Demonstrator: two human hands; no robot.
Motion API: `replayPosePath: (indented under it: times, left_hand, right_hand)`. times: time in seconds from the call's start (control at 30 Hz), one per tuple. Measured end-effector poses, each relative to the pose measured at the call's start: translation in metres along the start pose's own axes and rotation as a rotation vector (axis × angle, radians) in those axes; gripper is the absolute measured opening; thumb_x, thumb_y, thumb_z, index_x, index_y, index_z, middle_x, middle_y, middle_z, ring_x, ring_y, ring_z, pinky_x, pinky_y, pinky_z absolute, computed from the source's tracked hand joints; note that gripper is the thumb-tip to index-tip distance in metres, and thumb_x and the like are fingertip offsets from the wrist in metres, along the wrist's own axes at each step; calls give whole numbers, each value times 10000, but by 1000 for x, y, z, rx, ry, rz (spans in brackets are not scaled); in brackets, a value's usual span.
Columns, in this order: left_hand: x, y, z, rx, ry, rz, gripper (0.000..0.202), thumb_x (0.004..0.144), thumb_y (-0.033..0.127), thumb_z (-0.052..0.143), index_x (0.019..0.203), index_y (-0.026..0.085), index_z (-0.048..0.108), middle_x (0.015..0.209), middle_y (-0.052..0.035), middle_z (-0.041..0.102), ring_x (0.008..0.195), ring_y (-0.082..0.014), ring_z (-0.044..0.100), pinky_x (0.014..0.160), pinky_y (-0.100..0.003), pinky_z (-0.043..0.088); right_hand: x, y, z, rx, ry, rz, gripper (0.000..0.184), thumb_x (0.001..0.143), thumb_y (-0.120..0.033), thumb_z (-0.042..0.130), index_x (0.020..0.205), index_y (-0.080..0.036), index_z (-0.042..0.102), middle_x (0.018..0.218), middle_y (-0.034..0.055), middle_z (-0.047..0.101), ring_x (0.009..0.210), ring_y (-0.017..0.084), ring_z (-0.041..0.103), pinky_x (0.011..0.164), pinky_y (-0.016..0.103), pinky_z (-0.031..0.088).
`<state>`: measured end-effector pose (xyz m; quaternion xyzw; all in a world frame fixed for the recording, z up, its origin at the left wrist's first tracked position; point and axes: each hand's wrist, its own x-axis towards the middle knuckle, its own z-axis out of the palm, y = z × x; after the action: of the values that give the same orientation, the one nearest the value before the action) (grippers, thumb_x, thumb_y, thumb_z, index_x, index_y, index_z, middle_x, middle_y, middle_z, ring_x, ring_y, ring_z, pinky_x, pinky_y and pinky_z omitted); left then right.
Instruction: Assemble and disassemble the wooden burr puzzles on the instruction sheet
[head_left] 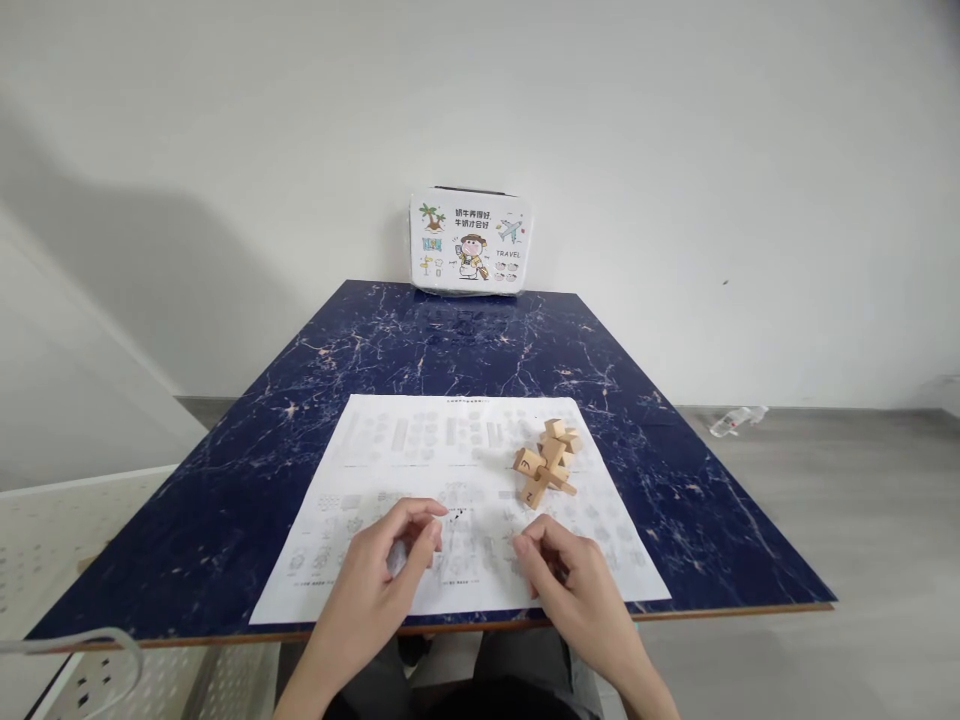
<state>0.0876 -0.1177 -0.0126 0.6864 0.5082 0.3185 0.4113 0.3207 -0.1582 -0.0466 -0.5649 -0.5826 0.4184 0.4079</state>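
Note:
Both my hands rest over a printed white sheet point(465, 440) near the table's front edge. My left hand point(386, 565) is loosely curled, its thumb a little apart from the index finger, with nothing seen in it. On the other side, my right hand point(566, 580) is also half curled and shows nothing held. Just beyond it on the sheet's right part lies a small heap of notched wooden puzzle pieces point(552, 462), some marked with dark numerals. Neither hand touches the heap. The sheet carries rows of faint grey diagrams.
The dark blue marbled table point(465, 345) runs back to a white wall. A white case with cartoon prints point(470, 245) stands upright at its far edge. A clear plastic bottle point(739, 420) lies on the floor at right. A white cable point(112, 635) crosses the lower left.

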Motion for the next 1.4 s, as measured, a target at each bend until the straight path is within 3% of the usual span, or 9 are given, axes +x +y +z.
replayPosePath:
  times: [0.2, 0.47, 0.7, 1.4]
  left_hand:
    - [-1, -2, 0, -6, 3, -1, 314, 1044, 515, 522, 1173, 262, 656, 795, -6, 661, 764, -202, 645, 697, -291, 497]
    - [-2, -7, 1, -1, 4, -8, 320, 1044, 526, 530, 1191, 267, 648, 819, -5, 665, 792, -199, 640, 721, -291, 504]
    - [-2, -5, 1, 9, -13, -32, 335, 1047, 543, 515, 1179, 258, 632, 806, 4, 649, 779, -190, 635, 712, -281, 498]
    - [-1, -5, 1, 16, -6, 10, 305, 1047, 517, 514, 1145, 261, 648, 829, 1, 667, 788, -186, 645, 710, -267, 510]
  right_hand:
    - [-1, 2, -2, -9, 5, -31, 474, 1055, -559, 485, 717, -248, 366, 609, -52, 332, 569, 138, 303, 548, 300, 226]
    - [0, 7, 0, -53, 23, -80, 550, 1037, -441, 542, 656, -245, 198, 614, -60, 232, 588, 128, 247, 562, 303, 222]
    - [0, 11, 2, -30, 56, -111, 499, 1035, -319, 500, 671, -244, 167, 619, -67, 218, 597, 123, 204, 551, 291, 221]
    - [-2, 12, 4, -62, 95, -135, 471, 1009, -270, 496, 659, -248, 182, 605, -74, 238, 583, 115, 214, 545, 275, 226]
